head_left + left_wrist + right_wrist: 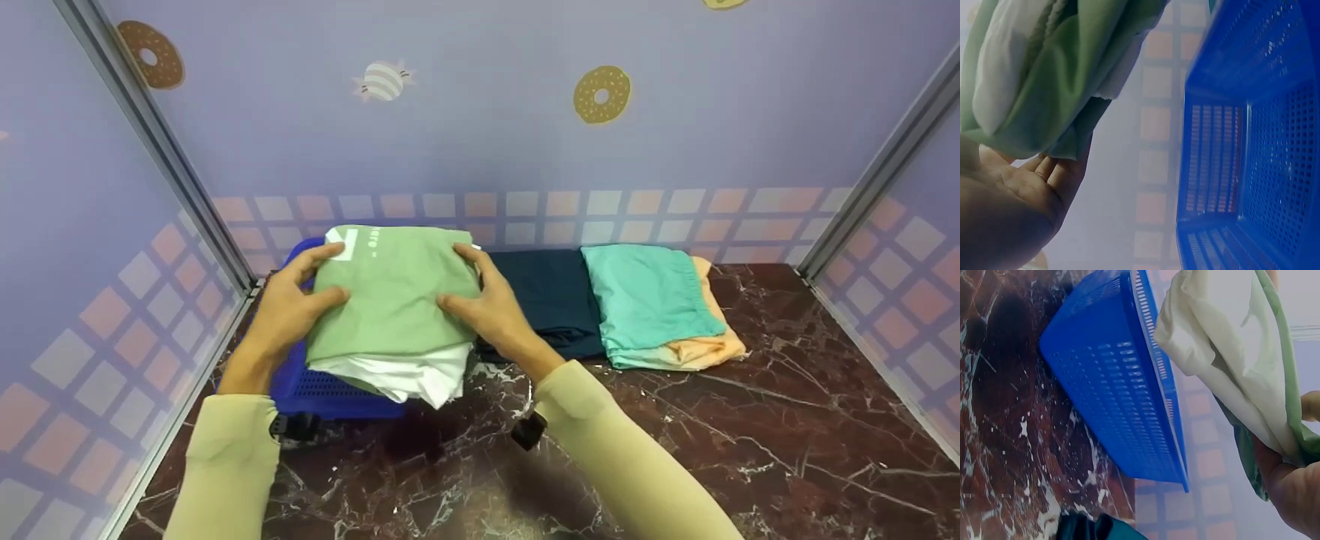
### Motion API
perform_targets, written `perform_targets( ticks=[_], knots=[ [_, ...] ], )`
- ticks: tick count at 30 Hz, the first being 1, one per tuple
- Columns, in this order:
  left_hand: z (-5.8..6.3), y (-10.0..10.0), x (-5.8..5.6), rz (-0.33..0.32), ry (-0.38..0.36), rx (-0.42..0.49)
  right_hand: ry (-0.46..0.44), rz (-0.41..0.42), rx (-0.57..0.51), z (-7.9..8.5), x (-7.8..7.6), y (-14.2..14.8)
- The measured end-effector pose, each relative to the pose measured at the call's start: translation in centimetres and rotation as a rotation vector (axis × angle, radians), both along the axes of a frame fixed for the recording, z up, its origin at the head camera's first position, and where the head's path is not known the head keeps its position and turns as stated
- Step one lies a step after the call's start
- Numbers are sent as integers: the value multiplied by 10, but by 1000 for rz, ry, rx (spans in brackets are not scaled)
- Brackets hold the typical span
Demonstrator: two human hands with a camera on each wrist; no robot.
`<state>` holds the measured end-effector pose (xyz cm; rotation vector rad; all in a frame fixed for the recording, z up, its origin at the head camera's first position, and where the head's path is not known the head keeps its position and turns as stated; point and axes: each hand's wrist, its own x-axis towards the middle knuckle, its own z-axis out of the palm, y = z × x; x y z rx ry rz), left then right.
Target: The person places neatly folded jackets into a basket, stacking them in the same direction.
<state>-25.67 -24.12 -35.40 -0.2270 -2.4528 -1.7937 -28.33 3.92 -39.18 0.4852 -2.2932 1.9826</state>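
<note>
A folded green garment [394, 300] with white print is held up between both hands, with white cloth [424, 373] showing below its near edge. My left hand [289, 304] grips the left side of this bundle, thumb on top and other fingers partly hidden. The right side is gripped by my right hand [495, 307], its thumb also on the green cloth. Beneath the bundle stands a blue plastic basket [337, 405], partly covered from the head view. In the left wrist view, the visible inside of the basket [1275, 163] holds no clothes. White folds [1241, 343] hang above its rim in the right wrist view.
Right of the basket, a dark navy folded garment [544, 292] lies on the dark marbled tabletop [795, 420]. Beside it a turquoise garment [649, 296] lies over a peach one [724, 349]. Patterned walls [495, 135] enclose the back and both sides.
</note>
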Motion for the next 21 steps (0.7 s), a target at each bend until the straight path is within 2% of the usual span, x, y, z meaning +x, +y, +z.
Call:
perform_targets(
  ticks=[9, 15, 21],
  knots=[
    [-1, -24, -2, 56, 5, 24, 2, 8, -6, -3, -8, -30],
    [-3, -39, -3, 70, 32, 17, -38, 39, 3, -8, -12, -43],
    [-7, -50, -3, 82, 20, 12, -85, 71, 13, -11, -17, -52]
  ],
)
